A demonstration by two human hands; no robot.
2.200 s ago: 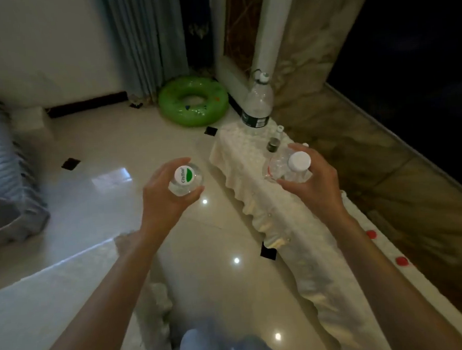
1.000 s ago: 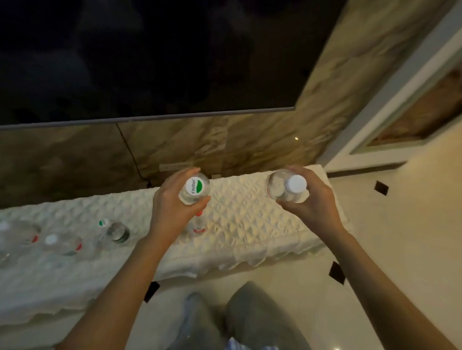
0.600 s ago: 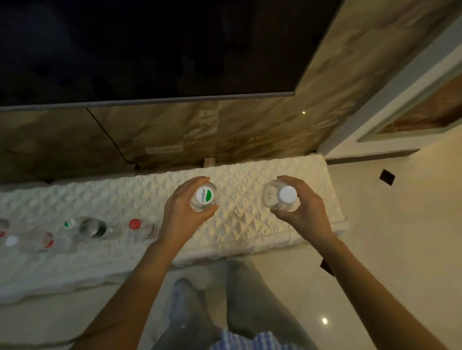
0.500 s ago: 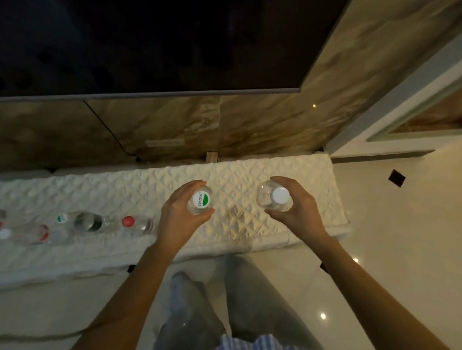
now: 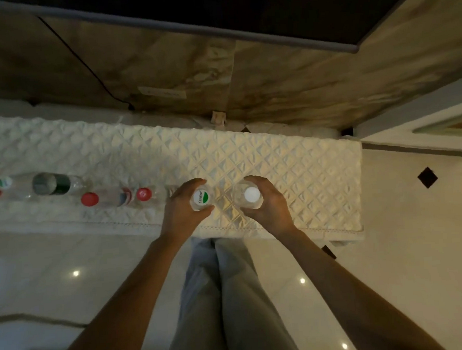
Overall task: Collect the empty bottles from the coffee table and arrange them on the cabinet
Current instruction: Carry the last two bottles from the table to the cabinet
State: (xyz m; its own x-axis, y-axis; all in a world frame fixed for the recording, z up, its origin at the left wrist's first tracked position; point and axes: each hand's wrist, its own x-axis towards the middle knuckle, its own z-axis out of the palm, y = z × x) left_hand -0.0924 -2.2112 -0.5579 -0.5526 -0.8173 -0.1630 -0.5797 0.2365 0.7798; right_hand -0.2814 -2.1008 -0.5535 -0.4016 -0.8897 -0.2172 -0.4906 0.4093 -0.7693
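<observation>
I look straight down at a cabinet (image 5: 305,170) covered by a white quilted cloth. My left hand (image 5: 182,213) grips a clear bottle with a green-and-white cap (image 5: 201,197), held upright over the cloth near its front edge. My right hand (image 5: 268,207) grips a clear bottle with a white cap (image 5: 251,195) just to the right of it. A row of several empty bottles stands to the left, among them two with red caps (image 5: 144,194) (image 5: 89,199) and a dark-labelled bottle (image 5: 52,183). Whether the held bottles touch the cloth, I cannot tell.
A dark TV screen (image 5: 241,3) hangs on the marble wall (image 5: 272,77) behind the cabinet, with a black cable (image 5: 88,67) running down. The glossy tiled floor (image 5: 418,244) lies to the right and in front. My legs (image 5: 226,297) stand close to the cabinet's front edge.
I have turned to face the cabinet and stepped closer. Both hands have come lower and nearer each other over the cloth, beside the right end of the bottle row.
</observation>
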